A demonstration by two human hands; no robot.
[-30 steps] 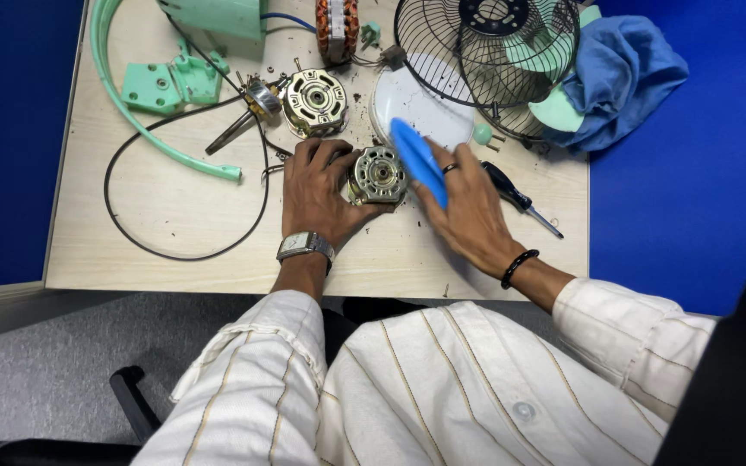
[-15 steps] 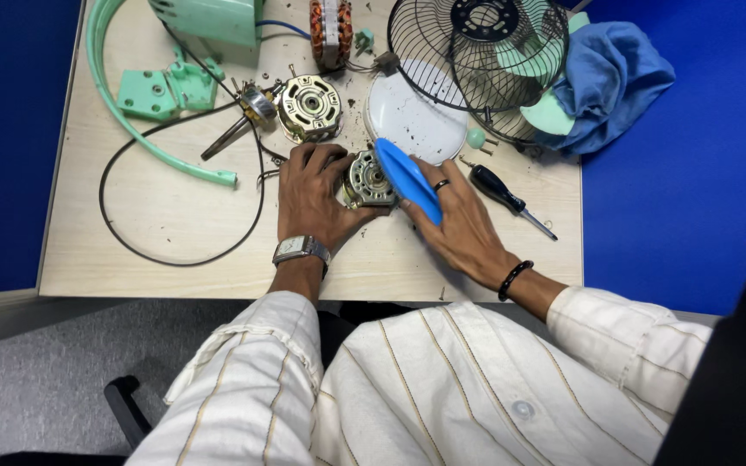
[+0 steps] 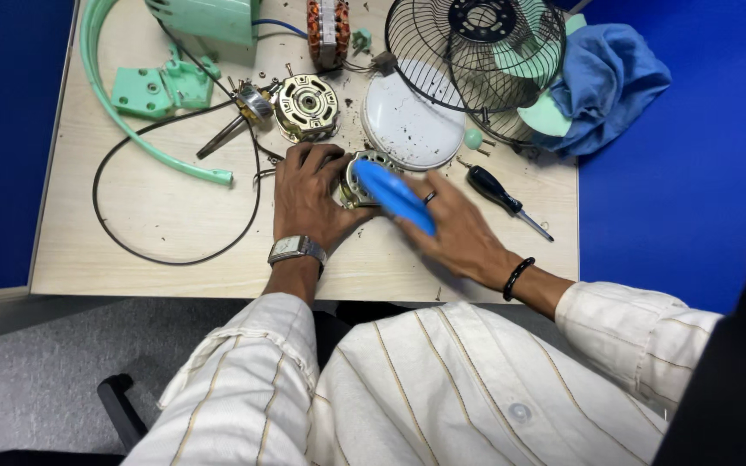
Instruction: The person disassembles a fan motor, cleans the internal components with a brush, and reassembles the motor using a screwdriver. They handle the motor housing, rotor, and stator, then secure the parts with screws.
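The left hand [image 3: 308,194] grips a round metal motor housing [image 3: 357,177], mostly hidden. The right hand [image 3: 455,226] fingers hold a blue oblong brush [image 3: 395,197]; its bristles are unseen.

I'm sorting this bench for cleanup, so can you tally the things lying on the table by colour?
Mint green: 4 – curved ring, flat bracket, housing, fan blades
Blue: 2 – tool handle, cloth
Black: 3 – wire grille, screwdriver, cable loop
White: 1 – round cover
Metal/copper: 3 – motor plate, motor part, coil
Total: 13
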